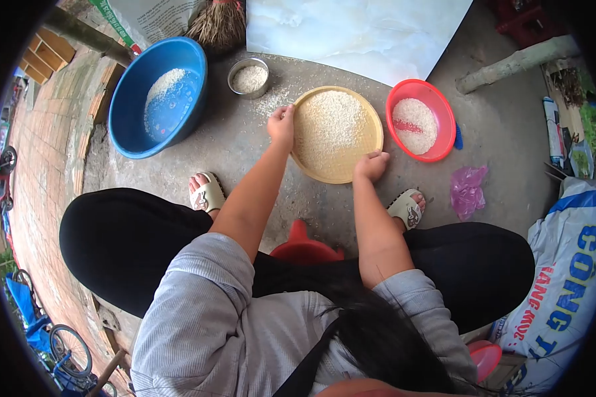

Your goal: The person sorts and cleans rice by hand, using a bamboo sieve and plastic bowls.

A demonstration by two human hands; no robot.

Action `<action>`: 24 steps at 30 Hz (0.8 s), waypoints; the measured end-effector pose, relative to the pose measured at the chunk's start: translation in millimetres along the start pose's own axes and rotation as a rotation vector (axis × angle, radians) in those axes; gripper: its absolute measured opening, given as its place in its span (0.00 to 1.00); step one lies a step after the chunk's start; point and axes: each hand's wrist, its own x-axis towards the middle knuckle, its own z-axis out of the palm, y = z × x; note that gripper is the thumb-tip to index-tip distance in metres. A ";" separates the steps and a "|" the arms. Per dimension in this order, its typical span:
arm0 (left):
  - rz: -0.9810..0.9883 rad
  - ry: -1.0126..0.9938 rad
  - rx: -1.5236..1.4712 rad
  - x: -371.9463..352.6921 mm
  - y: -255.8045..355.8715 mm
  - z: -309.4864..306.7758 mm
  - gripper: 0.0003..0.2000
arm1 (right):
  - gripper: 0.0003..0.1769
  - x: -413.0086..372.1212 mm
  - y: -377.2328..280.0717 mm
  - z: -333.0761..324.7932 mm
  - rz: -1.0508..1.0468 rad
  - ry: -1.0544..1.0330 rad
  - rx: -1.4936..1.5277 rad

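Observation:
Between my hands is a round, yellow woven winnowing tray [318, 165] with a spread of white rice grains [336, 122] on it. My left hand [281, 124] is closed on the tray's left rim. At the lower right rim, my right hand [372, 166] grips it too, fingers curled. A red plastic basin [449, 135] with rice stands just right of the tray. To the upper left sits a small metal bowl [263, 88] of rice, with loose grains scattered on the floor beside it. Farther left is a large blue basin [122, 126] with some rice inside.
A pale marbled panel [357, 33] lies beyond the tray. A straw broom [218, 26] and a printed sack [146, 20] are at the upper left. A pink plastic bag [468, 192] lies right of my foot. Large printed sacks [556, 284] stand at the right; a wooden post [516, 65] juts in above.

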 end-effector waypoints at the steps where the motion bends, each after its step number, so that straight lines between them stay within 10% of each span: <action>1: 0.017 -0.019 -0.012 6.1 2.4 -5.5 0.13 | 0.10 -7.3 -4.4 4.9 -0.013 0.019 0.003; 7: -0.060 0.163 -0.116 25.6 -11.8 -69.4 0.13 | 0.12 -17.5 -25.4 22.3 -0.267 -0.305 0.063; 13: 0.017 -0.015 -0.058 -7.0 1.6 4.7 0.16 | 0.10 3.4 -4.0 -16.4 -0.061 0.011 -0.124; 19: -0.043 0.053 -0.234 24.4 1.3 -49.4 0.15 | 0.10 -22.9 -35.9 9.1 -0.376 -0.210 -0.007; 24: 0.025 0.066 -0.199 -4.2 3.2 2.7 0.16 | 0.10 7.7 -13.1 -10.5 -0.120 -0.067 -0.033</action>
